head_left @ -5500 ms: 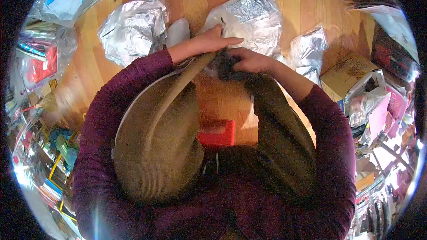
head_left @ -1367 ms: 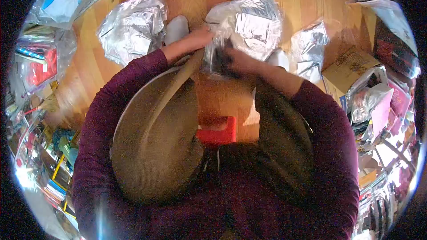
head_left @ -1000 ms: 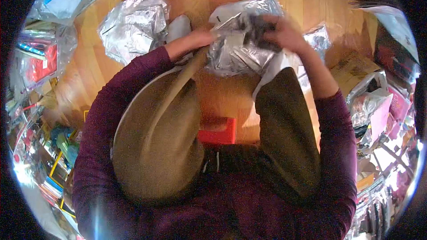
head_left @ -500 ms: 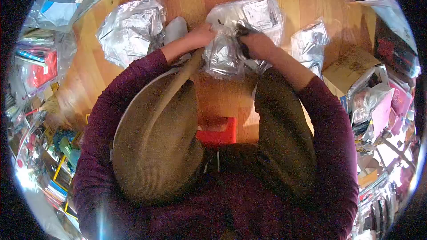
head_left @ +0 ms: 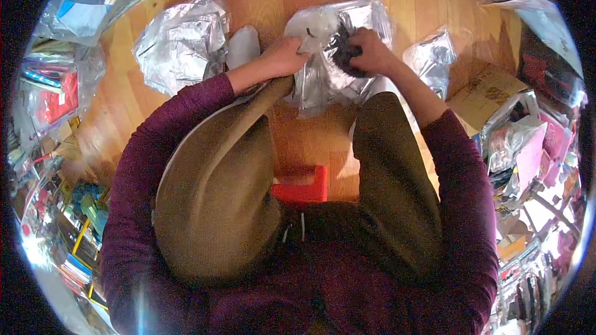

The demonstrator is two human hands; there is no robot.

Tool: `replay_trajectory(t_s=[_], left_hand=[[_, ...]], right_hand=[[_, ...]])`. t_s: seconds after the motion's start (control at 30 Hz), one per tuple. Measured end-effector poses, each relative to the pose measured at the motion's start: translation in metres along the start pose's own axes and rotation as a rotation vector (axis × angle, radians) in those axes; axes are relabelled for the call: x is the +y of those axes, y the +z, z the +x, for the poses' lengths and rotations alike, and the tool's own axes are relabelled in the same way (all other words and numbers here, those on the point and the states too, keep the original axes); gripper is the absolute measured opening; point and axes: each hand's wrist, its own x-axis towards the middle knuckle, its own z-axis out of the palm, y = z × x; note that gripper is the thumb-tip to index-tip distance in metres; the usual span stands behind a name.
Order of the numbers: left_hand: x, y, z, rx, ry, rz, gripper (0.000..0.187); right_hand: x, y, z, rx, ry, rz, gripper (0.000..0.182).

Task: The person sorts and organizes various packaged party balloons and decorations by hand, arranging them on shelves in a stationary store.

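My left hand (head_left: 288, 56) is closed on the edge of a clear plastic bag (head_left: 310, 96) that spreads over the floor. My right hand (head_left: 372, 53) grips a dark, fuzzy bundle (head_left: 347, 56), whose exact kind I cannot make out. The bundle is held over the bag's crumpled foil side, and my fingers partly cover it. Shiny silver packaging (head_left: 366, 15) lies just beyond both hands. Left of my left hand, the white tip of a foot (head_left: 243, 46) shows beside my trouser leg.
Another silver-filled clear bag (head_left: 183, 46) lies to the left, with a smaller silver packet (head_left: 429, 59) to the right. A cardboard box (head_left: 487, 93) and bagged goods crowd the right; piled packages (head_left: 59, 93) line the left. Something red (head_left: 304, 185) sits between my legs.
The dark bundle has come into fuller view as my right hand shifted slightly right. The foil packet between my hands has flattened and moved, and my left hand stays on the bag.
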Motion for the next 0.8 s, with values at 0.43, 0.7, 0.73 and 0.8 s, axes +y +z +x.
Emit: replay_trajectory(t_s=[0.43,0.7,0.73,0.8], left_hand=[[-0.042,0.028,0.024,-0.063,-0.076,-0.057,0.054],[-0.025,0.008,0.014,-0.133,-0.212,-0.042,0.058],[-0.022,0.005,0.011,-0.127,-0.213,-0.045,0.058],[-0.020,0.004,0.006,-0.017,-0.107,-0.120,0.059]], right_hand=[[-0.071,0.018,0.001,-0.413,0.410,1.607,0.042],[-0.068,-0.016,0.000,-0.398,0.156,0.814,0.033],[-0.063,-0.033,0.002,-0.384,0.213,0.678,0.034],[-0.037,-0.038,0.008,0.005,0.339,0.645,0.029]])
